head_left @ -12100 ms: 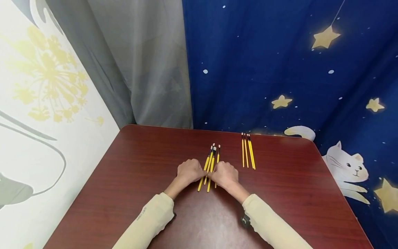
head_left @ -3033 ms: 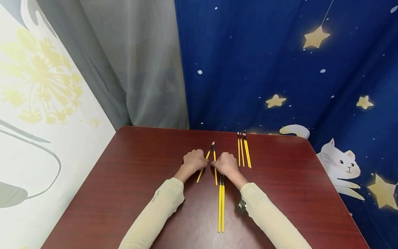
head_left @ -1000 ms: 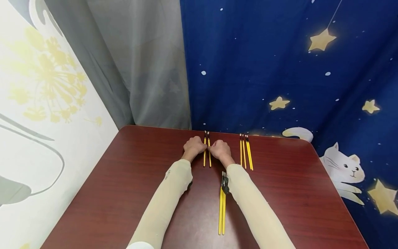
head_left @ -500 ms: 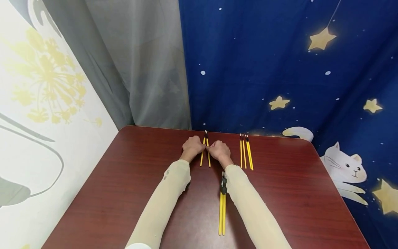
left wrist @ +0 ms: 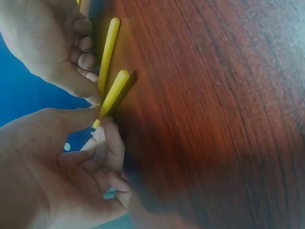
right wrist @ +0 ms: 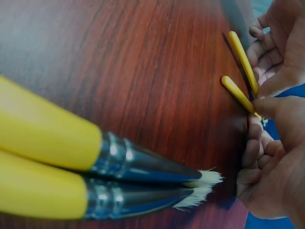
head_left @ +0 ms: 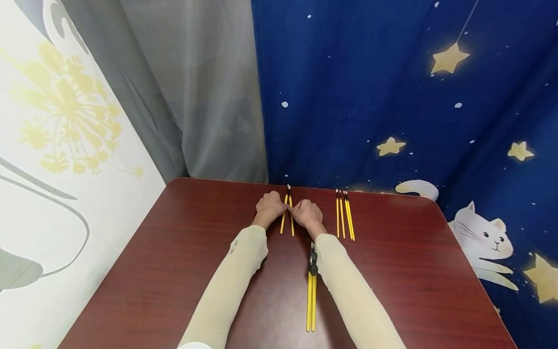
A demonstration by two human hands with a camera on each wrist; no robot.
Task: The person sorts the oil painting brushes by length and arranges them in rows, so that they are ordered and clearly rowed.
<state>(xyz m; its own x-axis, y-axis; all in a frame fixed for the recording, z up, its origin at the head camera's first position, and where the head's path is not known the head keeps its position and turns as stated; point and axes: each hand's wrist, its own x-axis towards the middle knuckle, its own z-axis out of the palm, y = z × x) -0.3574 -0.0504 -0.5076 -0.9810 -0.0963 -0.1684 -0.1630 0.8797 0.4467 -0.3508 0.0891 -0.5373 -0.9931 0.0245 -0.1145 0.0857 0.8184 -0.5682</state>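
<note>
Close to the table's far edge in the head view, my left hand (head_left: pixel 269 207) pinches a thin yellow paintbrush (head_left: pixel 282 225) between thumb and fingers. My right hand (head_left: pixel 307 212) pinches a second thin yellow paintbrush (head_left: pixel 292 227) just beside it. The two brushes form a narrow upside-down V, dark ferrules meeting at the far end and handles spread toward me. In the left wrist view, both thumbs almost touch, and the rounded handle end of the left brush (left wrist: pixel 113 95) sticks out. The right wrist view shows the right brush's handle (right wrist: pixel 236 93) angled from the fingertips.
Two thicker yellow paintbrushes (head_left: pixel 311 305) lie side by side under my right wrist, pale bristles pointing away. Right of my hands, several thin yellow paintbrushes (head_left: pixel 342 218) lie in a row near the far edge of the dark red table (head_left: pixel 405 271). Curtains (head_left: pixel 322 97) hang behind.
Earlier, the brushes under my hands were in one bunch. The thicker pair then lay nearer me, and both hands moved the thin pair toward the far edge. Lately their bristle ends came together.
</note>
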